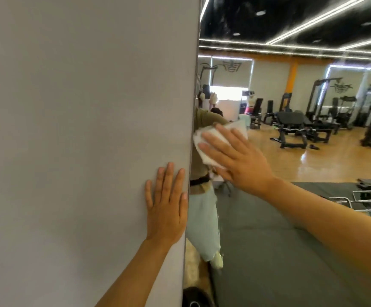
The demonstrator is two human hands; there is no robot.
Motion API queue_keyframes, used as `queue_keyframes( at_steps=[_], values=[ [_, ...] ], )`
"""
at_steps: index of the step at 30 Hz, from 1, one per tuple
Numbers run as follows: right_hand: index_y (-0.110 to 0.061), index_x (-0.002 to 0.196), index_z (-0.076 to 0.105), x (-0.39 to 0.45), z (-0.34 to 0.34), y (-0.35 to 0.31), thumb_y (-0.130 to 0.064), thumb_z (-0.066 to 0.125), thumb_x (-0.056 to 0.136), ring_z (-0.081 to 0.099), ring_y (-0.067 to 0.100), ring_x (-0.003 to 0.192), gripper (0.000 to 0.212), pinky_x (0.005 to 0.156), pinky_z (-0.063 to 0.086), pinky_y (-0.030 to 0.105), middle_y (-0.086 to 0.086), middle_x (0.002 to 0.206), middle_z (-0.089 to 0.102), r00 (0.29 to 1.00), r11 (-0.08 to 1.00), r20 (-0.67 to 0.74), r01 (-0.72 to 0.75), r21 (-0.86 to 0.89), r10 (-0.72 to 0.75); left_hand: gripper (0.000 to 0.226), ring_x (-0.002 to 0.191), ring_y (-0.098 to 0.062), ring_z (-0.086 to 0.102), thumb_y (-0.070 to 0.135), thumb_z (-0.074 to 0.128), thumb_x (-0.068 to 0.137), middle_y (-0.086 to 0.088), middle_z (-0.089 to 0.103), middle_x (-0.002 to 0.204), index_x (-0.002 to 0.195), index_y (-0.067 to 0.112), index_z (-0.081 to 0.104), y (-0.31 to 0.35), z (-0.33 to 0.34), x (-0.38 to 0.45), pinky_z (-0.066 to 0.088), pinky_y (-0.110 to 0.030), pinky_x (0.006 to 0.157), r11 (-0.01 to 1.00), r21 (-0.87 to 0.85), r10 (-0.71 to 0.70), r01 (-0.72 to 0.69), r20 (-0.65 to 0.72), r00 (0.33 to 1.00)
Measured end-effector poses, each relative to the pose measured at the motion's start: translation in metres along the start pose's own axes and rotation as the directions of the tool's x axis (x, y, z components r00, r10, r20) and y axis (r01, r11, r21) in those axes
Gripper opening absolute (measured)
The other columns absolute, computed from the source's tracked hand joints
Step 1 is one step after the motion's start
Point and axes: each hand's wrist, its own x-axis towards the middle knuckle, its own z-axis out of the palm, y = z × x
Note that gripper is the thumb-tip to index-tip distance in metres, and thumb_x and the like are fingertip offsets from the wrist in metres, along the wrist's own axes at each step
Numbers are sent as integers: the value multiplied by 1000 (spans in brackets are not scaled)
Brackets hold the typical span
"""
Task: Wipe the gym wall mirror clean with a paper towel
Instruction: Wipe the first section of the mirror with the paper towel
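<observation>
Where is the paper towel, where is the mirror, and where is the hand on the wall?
paper towel (204,138): head view, its white left part.
mirror (291,134): head view, bare glass.
left hand (166,207): head view, its back.

Left hand (166,204) on wall (80,129) — paper towel (215,140) on mirror (291,151), right

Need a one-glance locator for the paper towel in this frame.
Start at the grey wall panel filling the left half; the mirror begins at its right edge. Just past that edge, the right hand presses the paper towel flat against the glass: the only white, crumpled thing there.
</observation>
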Motion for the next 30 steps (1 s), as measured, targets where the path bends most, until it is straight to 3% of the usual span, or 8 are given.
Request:
queue_keyframes(
  at_steps=[3, 5, 14, 17, 23, 25, 27, 30],
  values=[
    [-8, 153, 37, 53, -14, 32, -25, 46, 105, 19, 42, 148, 51, 124, 7, 50, 18, 160, 30, 920, 942, -201, -328, 76, 336, 54, 155, -20, 2, 33, 19, 108, 4, -4, 168, 161, 23, 11, -2, 13, 2, -2, -45, 124, 997, 77, 10, -4, -77, 997],
    [-8, 153, 37, 63, -11, 31, -26, 47, 105, 21, 44, 148, 52, 124, 9, 53, 18, 160, 30, 880, 916, -256, -391, 84, 399, 55, 155, -22, 4, 32, 21, 108, 2, -2, 169, 161, 23, 8, -3, 22, -2, 2, -48, 125, 992, 128, 30, -13, -128, 991],
    [-14, 154, 37, -35, 43, -64, -40, 32, 107, 18, 36, 151, 54, 123, 17, 51, 10, 162, 27, 967, 984, -210, -117, 132, 143, 55, 154, -26, 10, 30, 28, 105, -10, 17, 165, 157, 16, 18, -12, 35, -3, 8, -51, 124, 977, 206, 102, -58, -212, 972],
    [-16, 153, 37, -82, 66, -87, -40, 34, 106, 20, 34, 151, 53, 120, 25, 53, 9, 162, 29, 983, 998, -181, -18, 56, 28, 56, 155, -26, 9, 31, 28, 104, -11, 17, 166, 158, 14, 22, -14, 37, -2, 5, -49, 125, 973, 222, 119, -68, -225, 967],
    [-21, 154, 36, -87, 68, -66, -41, 34, 102, 19, 30, 151, 56, 124, 15, 47, 6, 162, 28, 988, 991, -138, 54, -120, -71, 59, 155, -23, 8, 36, 25, 104, -7, 15, 167, 159, 16, 22, -17, 37, -3, 2, -45, 125, 966, 245, 142, -82, -242, 960],
    [-19, 151, 40, -65, 50, -40, -39, 35, 102, 24, 31, 148, 54, 121, 23, 51, 7, 159, 35, 981, 989, -190, -64, -136, 37, 59, 155, -21, 5, 36, 26, 103, -5, 13, 168, 160, 18, 19, -19, 38, -3, 1, -45, 125, 966, 243, 153, -91, -250, 956],
    [-19, 154, 36, -42, 25, -8, -38, 34, 106, 22, 31, 150, 51, 119, 28, 52, 5, 162, 30, 935, 961, -250, -273, -49, 253, 61, 155, -20, 4, 35, 28, 103, -4, 11, 168, 160, 19, 17, -22, 39, -3, 1, -45, 125, 965, 241, 167, -105, -258, 952],
    [-20, 158, 26, -20, -3, 32, -39, 32, 108, 10, 23, 154, 53, 123, 7, 37, 2, 166, 17, 845, 880, -252, -468, 80, 472, 61, 155, -20, 4, 38, 27, 102, -3, 10, 168, 160, 18, 18, -24, 41, -3, 1, -44, 125, 966, 232, 173, -111, -269, 947]
  ],
)
